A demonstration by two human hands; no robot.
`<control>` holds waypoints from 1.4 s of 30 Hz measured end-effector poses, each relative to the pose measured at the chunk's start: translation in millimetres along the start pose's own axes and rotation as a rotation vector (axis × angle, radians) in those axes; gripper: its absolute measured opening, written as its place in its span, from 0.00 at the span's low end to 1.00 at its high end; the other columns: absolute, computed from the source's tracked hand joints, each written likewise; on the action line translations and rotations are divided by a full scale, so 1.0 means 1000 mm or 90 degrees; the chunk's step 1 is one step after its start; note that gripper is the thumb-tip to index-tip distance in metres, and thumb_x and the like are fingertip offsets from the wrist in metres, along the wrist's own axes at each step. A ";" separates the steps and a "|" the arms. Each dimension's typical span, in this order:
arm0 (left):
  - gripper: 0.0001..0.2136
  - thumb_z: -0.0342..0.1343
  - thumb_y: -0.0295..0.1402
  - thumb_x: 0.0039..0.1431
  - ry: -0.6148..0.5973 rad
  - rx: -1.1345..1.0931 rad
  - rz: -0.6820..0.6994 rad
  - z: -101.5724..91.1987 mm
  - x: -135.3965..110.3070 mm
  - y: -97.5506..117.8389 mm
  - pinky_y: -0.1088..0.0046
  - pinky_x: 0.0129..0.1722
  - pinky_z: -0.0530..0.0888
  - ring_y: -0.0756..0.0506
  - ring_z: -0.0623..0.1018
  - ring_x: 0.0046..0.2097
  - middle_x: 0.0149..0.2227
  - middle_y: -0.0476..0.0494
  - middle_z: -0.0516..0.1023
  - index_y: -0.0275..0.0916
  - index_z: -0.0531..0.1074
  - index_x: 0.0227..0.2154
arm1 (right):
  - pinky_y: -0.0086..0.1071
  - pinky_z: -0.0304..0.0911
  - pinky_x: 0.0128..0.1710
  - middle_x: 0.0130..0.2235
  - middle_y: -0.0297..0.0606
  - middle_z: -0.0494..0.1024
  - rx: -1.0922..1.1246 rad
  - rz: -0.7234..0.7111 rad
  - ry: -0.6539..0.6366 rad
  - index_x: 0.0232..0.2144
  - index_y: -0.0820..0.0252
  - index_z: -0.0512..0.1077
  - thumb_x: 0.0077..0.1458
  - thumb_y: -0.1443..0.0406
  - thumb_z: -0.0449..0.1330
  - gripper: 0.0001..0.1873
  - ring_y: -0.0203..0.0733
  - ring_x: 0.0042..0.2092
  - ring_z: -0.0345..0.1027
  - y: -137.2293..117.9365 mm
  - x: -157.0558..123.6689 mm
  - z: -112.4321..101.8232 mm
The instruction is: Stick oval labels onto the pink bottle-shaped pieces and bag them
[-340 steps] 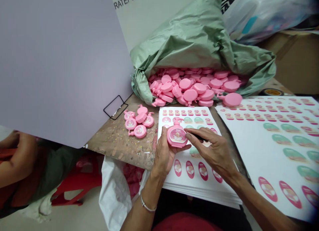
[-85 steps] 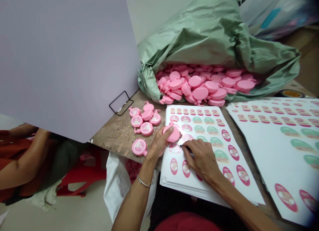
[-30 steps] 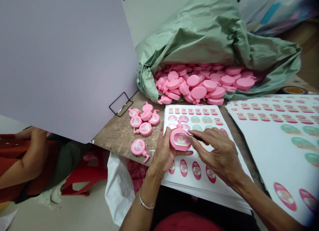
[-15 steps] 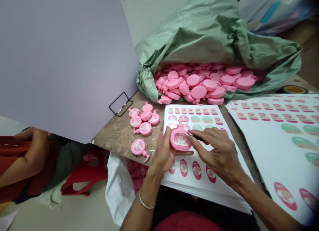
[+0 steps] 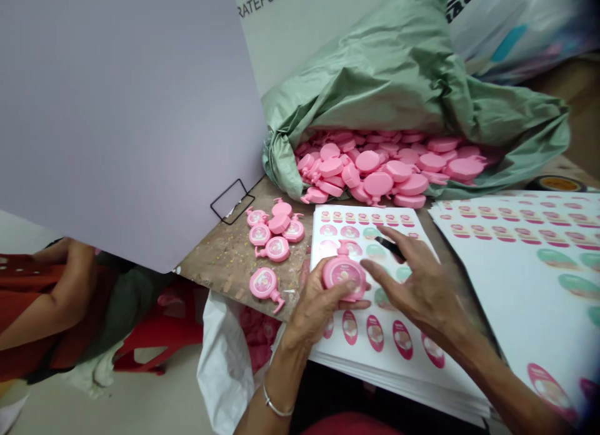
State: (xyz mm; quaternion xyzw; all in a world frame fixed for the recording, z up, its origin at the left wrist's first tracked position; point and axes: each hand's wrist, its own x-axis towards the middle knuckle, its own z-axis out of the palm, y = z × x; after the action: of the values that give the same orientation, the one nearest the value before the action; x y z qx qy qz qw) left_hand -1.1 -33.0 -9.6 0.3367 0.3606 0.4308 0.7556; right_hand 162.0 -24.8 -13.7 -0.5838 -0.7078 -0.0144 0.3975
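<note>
My left hand (image 5: 312, 307) is closed round a small pink plastic pump bottle (image 5: 344, 274), its pump pointing away from me. A round printed label covers the bottle's front, and my left thumb presses on its lower part. Just to the right, my right hand (image 5: 422, 291) holds a slim black tool (image 5: 390, 248) among its fingers; its exact kind does not show. The index finger and thumb are spread beside the bottle. Beneath both hands lies a stack of sticker sheets (image 5: 370, 385) with pink and green printed labels.
Several labelled pink bottles (image 5: 275, 249) lie on the worn tabletop (image 5: 206, 257) at left. Behind, a green sack (image 5: 375, 79) spills pink bottles. More sticker sheets (image 5: 506, 285) are at right, near a tape roll (image 5: 560, 184). A white bag (image 5: 222, 360) hangs below; a person's arm (image 5: 56, 297) shows far left.
My right fingers have drawn back from the bottle's edge and spread, with the black tool now clearer. My left thumb has come over onto the label. The whole view has shifted slightly.
</note>
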 end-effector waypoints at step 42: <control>0.09 0.51 0.35 0.61 0.400 0.625 0.446 -0.075 0.000 0.006 0.62 0.45 0.74 0.41 0.76 0.46 0.41 0.38 0.78 0.39 0.75 0.38 | 0.32 0.59 0.31 0.33 0.44 0.76 -0.002 0.170 -0.211 0.40 0.65 0.73 0.58 0.58 0.49 0.19 0.44 0.34 0.68 0.039 0.153 0.091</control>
State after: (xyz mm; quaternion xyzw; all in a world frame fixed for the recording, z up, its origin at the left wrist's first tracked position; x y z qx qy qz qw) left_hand -66.0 -16.1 -42.9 0.5968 0.5863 0.5138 0.1900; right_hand 144.5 156.3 -5.1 -0.6674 -0.6800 0.1332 0.2729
